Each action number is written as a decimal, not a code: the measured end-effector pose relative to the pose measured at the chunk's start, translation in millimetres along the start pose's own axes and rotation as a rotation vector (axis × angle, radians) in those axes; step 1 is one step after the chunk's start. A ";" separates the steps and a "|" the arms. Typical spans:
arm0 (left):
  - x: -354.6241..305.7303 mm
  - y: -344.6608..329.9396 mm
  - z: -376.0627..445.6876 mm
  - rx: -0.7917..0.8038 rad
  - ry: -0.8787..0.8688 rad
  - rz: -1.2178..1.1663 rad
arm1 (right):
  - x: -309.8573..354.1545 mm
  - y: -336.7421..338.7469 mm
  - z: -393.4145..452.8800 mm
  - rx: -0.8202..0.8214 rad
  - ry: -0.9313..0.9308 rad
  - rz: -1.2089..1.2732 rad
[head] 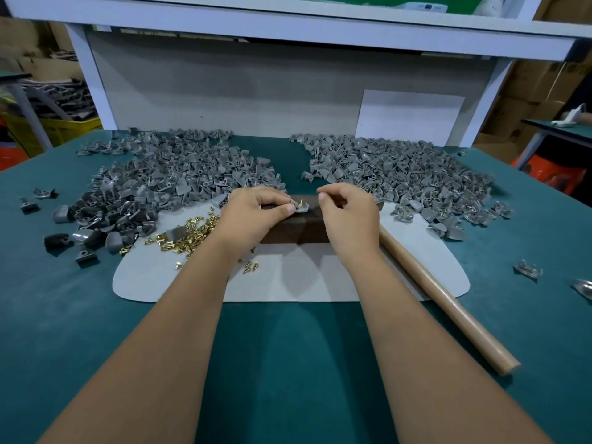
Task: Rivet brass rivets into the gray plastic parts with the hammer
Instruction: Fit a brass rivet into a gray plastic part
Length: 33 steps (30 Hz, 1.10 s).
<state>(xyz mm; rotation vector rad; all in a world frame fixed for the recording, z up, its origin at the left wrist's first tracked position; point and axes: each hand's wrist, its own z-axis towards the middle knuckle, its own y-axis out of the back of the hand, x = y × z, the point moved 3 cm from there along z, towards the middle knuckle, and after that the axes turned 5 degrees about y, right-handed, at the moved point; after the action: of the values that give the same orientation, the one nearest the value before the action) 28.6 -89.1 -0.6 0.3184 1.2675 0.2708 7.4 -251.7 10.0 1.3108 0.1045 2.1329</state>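
Left hand (256, 213) pinches gray part (302, 208) — brass rivet (301, 203) upright; right hand (349, 216) curled, empty.

You see shiny brass rivets (192, 233), matt gray plastic parts (166, 177), a smooth wooden hammer handle (448, 302), a matt green table (288, 363).

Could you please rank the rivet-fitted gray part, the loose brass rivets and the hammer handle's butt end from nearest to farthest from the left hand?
From the left hand:
1. Gray part, at its fingertips on the dark block.
2. Brass rivets, just left of its wrist.
3. Handle's butt end, far right, toward the camera.
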 end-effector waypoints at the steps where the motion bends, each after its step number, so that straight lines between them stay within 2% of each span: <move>1: -0.1 0.0 0.3 0.004 -0.004 -0.003 | 0.9 -0.2 0.3 0.008 0.004 0.005; 5: -0.6 -0.3 1.6 0.000 -0.046 0.026 | 5.9 -2.1 1.4 0.071 0.028 0.039; 11: -0.2 -1.1 2.9 -0.009 -0.076 0.060 | 10.6 -4.9 -0.6 0.145 0.105 -0.080; 19: 0.2 -0.5 4.1 -0.025 -0.066 0.084 | 14.1 -5.2 -1.9 0.168 0.127 -0.143; 33: -2.1 -3.2 0.1 -0.033 0.000 0.026 | 25.6 -15.7 -0.5 0.194 0.327 -0.531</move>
<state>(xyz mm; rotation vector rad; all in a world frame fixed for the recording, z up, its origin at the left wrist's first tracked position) 28.1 -92.8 0.1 0.3067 1.2584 0.3136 6.4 -225.1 23.9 0.8900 0.7271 1.8769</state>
